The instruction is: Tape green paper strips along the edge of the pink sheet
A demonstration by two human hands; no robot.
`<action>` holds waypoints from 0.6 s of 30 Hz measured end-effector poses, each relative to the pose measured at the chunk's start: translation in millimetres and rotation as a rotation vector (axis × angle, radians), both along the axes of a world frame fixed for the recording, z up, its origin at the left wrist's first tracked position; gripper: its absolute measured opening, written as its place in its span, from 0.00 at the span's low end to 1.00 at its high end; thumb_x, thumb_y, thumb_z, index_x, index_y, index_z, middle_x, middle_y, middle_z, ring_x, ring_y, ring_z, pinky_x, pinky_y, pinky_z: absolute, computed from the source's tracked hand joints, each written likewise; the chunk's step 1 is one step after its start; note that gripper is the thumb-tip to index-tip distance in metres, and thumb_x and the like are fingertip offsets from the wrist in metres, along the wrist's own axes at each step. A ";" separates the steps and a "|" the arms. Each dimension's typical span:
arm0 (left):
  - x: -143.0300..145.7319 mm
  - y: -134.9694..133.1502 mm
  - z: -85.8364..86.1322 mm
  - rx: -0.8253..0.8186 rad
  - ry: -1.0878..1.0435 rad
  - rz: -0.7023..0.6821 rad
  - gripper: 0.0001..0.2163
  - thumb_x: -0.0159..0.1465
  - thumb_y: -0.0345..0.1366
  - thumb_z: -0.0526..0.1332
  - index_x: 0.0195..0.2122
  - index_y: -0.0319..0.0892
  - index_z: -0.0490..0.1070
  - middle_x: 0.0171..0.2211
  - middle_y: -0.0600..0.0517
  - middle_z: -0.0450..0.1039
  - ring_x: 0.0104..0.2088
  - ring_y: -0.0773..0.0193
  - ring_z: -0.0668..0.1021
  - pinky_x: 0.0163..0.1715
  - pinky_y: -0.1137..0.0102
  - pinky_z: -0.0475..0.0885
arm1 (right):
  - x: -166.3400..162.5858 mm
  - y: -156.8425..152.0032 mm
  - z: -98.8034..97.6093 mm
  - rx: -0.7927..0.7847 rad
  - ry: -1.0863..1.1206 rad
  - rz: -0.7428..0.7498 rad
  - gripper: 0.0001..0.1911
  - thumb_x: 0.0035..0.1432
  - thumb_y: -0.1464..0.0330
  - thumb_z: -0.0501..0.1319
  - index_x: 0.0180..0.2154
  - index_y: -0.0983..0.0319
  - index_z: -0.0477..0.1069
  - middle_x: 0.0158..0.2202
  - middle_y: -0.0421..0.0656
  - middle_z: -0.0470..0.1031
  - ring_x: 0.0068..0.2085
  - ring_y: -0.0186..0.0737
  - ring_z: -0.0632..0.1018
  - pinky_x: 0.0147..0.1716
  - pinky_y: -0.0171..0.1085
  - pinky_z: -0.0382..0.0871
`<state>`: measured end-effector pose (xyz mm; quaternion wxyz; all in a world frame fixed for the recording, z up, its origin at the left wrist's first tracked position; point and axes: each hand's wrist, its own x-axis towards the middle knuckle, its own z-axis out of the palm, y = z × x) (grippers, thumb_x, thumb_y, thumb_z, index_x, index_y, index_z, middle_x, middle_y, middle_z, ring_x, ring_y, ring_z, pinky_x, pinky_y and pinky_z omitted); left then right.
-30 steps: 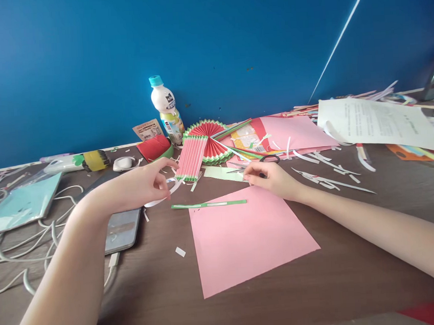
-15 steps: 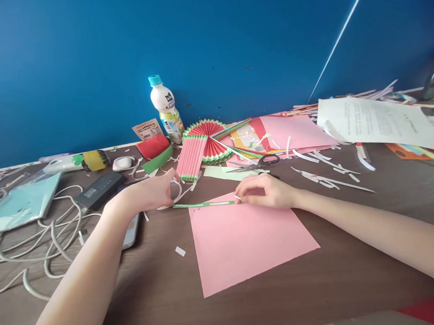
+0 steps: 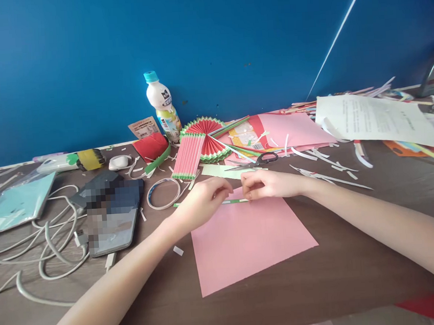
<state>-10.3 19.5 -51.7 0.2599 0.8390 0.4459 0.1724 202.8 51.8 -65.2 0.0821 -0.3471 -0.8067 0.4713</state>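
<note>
A narrow green strip (image 3: 237, 201) with a white band along it lies across the upper edge of a pink sheet of paper (image 3: 251, 243). My left hand (image 3: 204, 200) is over the strip's middle, fingers curled together; whatever they pinch is hidden. At the strip's right end, the thumb and fingertips of my right hand (image 3: 266, 184) close on it, a bit of white showing there. The two hands' fingertips are close but apart. Left of the strip lies a roll of tape (image 3: 163, 193).
Behind the hands lie scissors (image 3: 252, 163), a pleated pink paper piece (image 3: 189, 156) and a red-green paper fan (image 3: 212, 148). A bottle (image 3: 164, 107) stands by the blue wall. To the left are a phone (image 3: 121, 217) and cables (image 3: 52, 241); paper scraps (image 3: 324, 175) are strewn right.
My left hand has moved right from the strip's left end to its middle, uncovering the tape roll and phone. My right hand has shifted slightly right.
</note>
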 end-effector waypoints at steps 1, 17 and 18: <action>2.9 -0.2 -5.9 0.006 -0.025 0.012 0.08 0.60 0.28 0.51 0.32 0.42 0.70 0.33 0.55 0.74 0.34 0.67 0.74 0.35 0.74 0.67 | -0.5 0.2 0.2 0.006 -0.031 0.004 0.10 0.54 0.64 0.57 0.27 0.63 0.70 0.33 0.41 0.63 0.34 0.35 0.68 0.34 0.35 0.59; 6.1 2.8 -38.4 0.048 -0.129 -0.028 0.09 0.58 0.24 0.52 0.33 0.42 0.69 0.33 0.54 0.73 0.35 0.66 0.75 0.38 0.72 0.69 | -8.3 -0.1 -4.5 0.091 -0.175 -0.033 0.08 0.50 0.68 0.56 0.23 0.63 0.71 0.30 0.40 0.61 0.33 0.35 0.67 0.32 0.35 0.58; 5.7 2.9 -38.6 0.054 -0.130 -0.036 0.09 0.58 0.24 0.52 0.33 0.42 0.69 0.33 0.54 0.73 0.35 0.66 0.75 0.38 0.72 0.68 | -8.6 -0.1 -4.7 0.101 -0.178 -0.039 0.08 0.50 0.68 0.56 0.23 0.63 0.71 0.30 0.40 0.61 0.33 0.36 0.67 0.32 0.35 0.58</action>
